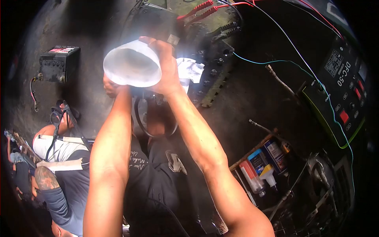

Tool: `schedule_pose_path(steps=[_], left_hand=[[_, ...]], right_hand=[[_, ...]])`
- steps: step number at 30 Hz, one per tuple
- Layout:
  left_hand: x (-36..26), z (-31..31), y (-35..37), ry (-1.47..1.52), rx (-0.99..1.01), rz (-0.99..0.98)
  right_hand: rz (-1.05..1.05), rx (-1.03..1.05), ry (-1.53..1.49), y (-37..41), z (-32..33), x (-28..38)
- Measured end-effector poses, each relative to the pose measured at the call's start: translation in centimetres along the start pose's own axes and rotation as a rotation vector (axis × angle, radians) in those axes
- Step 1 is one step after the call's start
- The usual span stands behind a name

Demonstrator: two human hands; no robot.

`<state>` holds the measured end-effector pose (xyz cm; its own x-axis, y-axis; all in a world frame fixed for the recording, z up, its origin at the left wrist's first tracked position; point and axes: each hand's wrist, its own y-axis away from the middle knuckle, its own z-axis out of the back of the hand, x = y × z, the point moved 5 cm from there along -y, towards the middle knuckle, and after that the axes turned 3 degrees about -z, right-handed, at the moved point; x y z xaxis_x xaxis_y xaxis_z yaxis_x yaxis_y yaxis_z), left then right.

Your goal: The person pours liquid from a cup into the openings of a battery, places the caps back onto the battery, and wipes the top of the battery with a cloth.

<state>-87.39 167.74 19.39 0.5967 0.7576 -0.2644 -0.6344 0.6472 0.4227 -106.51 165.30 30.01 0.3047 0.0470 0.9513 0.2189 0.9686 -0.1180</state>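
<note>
A translucent white plastic container (132, 65), round and wide at the end facing me, is held up in front of me over the batteries. My right hand (167, 65) is wrapped round its right side, fingers over the upper edge. My left hand (111, 87) is at its lower left with curled fingers, mostly hidden behind the container and my wrist. Just right of my right hand, crumpled white paper (190, 70) lies on a large dark battery (215, 67). A black hose or cable (138, 114) loops below my hands.
Red clamps (199, 12) and black clamps (226, 31) sit at the top. A DFC-50 charger (335, 91) with wires stands right. A smaller battery (60, 63) is at left. A crate (252, 148) holds bottles and boxes. Another person (67, 189) is at lower left.
</note>
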Motion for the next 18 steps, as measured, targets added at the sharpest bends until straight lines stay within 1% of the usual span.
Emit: schedule_pose_path(steps=[2,4,6,7,8,10,12,14,15,16,18], left_hand=[[-0.5,0.3,0.2,-0.023,0.006,0.011],[-0.9,0.7,0.3,-0.115,-0.020,0.037],[-1.7,1.1,0.6,-0.115,-0.003,0.061],[-2.2,1.3,0.8,-0.112,0.014,0.087],[-2.6,1.4,0.9,-0.108,0.016,0.085],[-2.9,1.8,1.2,-0.119,0.045,0.113],[-3.0,2.0,1.4,-0.115,0.040,0.121],[-2.9,1.9,1.2,-0.062,0.002,0.071],[-2.9,1.9,1.2,-0.061,-0.001,0.073],[-2.9,1.9,1.3,-0.083,0.008,0.076],[-2.9,1.9,1.3,-0.105,0.017,0.078]], right_hand=[[-0.019,-0.034,-0.033,-0.3,0.4,0.4],[0.007,-0.057,-0.041,0.0,1.0,1.0],[-0.060,-0.131,-0.280,0.7,2.4,1.2],[0.056,-0.137,-0.196,1.0,3.7,1.8],[0.059,-0.137,-0.193,1.2,4.7,2.6],[-0.092,-0.269,-0.103,2.5,7.2,4.3],[-0.106,-0.310,-0.046,3.1,9.9,6.3],[-0.071,-0.232,0.123,5.1,12.8,6.2],[-0.071,-0.340,-0.078,5.8,13.7,5.8],[-0.145,-0.361,-0.151,6.2,14.4,6.3],[-0.250,-0.372,-0.135,7.9,16.6,5.9]])
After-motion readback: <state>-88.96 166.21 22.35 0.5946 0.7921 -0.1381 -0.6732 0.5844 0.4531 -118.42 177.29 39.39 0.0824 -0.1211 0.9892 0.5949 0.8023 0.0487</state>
